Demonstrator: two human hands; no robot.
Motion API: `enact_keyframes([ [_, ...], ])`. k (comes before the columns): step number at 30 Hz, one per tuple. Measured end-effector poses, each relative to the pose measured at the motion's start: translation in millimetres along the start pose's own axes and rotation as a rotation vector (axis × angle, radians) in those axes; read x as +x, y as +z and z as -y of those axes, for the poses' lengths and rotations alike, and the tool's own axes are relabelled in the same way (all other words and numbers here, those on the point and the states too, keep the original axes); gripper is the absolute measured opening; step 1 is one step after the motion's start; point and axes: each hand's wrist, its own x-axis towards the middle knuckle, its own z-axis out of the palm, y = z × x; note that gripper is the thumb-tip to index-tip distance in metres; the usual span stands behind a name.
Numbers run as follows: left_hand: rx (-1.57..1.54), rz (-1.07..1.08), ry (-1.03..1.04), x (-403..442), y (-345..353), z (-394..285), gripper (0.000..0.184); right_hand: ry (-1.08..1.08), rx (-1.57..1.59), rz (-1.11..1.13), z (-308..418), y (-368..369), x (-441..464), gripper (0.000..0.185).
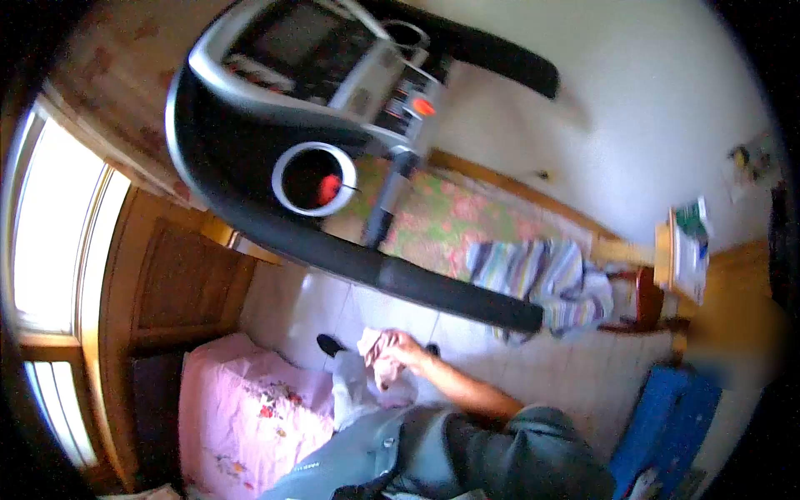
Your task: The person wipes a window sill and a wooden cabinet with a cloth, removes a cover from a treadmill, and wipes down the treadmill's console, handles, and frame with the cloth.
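My right hand [404,350] is closed on a crumpled pale pink cloth [383,371]. It is held low in front of my body, above the tiled floor and my light trouser leg. The bare forearm reaches in from the right, out of a dark grey sleeve. My left hand does not show. Just left of the cloth is a pink floral cover [250,408].
A treadmill console [317,75] with a long black handrail [450,293] crosses the upper middle. Behind it lie a floral mat [433,221] and a striped cloth [542,279]. A blue case [671,425] stands at lower right, wooden doors [187,275] at left.
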Motion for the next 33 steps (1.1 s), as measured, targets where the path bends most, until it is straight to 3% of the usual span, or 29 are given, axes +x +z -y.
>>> enact_keyframes([
  [5,0.26,0.011,0.045,-45,1,-20,0.019,-0.126,0.16,0.024,13,-89,-86,0.027],
  [7,0.359,0.019,0.077,-55,9,-35,0.02,-0.092,0.201,-0.323,20,-109,-116,0.017],
  [11,0.534,0.088,0.205,-54,39,-76,0.021,-0.293,0.456,-0.179,22,-160,-157,0.016],
  [12,0.569,0.132,0.262,-47,57,-89,0.022,-0.285,0.575,-0.237,13,-168,-158,0.016],
  [15,0.563,0.375,0.432,-43,156,-139,0.023,-0.204,0.854,-0.347,24,-176,-177,0.029],
  [16,0.483,0.492,0.322,-71,212,-162,0.031,-0.265,0.887,-0.318,16,-182,-175,0.043],
  [17,0.451,0.511,0.282,-102,267,-172,0.041,-0.264,0.92,-0.228,16,-188,-177,0.039],
  [18,0.552,0.596,0.212,-119,313,-183,0.051,-0.266,0.89,-0.283,21,-185,-180,0.036],
  [20,0.514,0.912,0.188,-136,373,-177,0.055,-0.194,0.903,-0.393,15,-185,-174,0.034],
  [21,0.553,0.964,0.16,-148,398,-174,0.054,-0.241,0.841,-0.448,10,-187,-172,0.034],
  [23,0.723,0.993,0.126,-199,443,-177,0.047,-0.228,0.805,-0.342,-19,-215,-163,0.035],
  [24,0.715,1.05,0.162,-202,448,-174,0.046,-0.108,0.708,-0.504,-41,-235,-155,0.035],
  [25,0.677,1.035,0.223,-194,445,-163,0.047,-0.288,0.775,-0.409,-49,-252,-158,0.034],
  [27,0.823,0.866,0.254,-178,442,-150,0.046,-0.287,0.794,-0.46,-52,-291,-170,0.029],
  [28,0.783,0.797,0.232,-164,434,-143,0.048,-0.216,0.872,-0.391,-85,-327,-162,0.035],
  [29,0.742,0.729,0.21,-150,421,-135,0.051,-0.179,0.84,-0.522,-100,-350,-157,0.029],
  [31,0.611,0.472,0.22,-133,407,-117,0.044,0.044,0.833,-0.651,-77,-395,-175,0.056],
  [32,0.571,0.375,0.205,-132,405,-111,0.041,-0.057,0.853,-0.536,-134,-443,-156,0.072],
  [33,0.528,0.275,0.192,-133,403,-105,0.039,0.044,0.908,-0.67,-104,-456,-173,0.078],
])
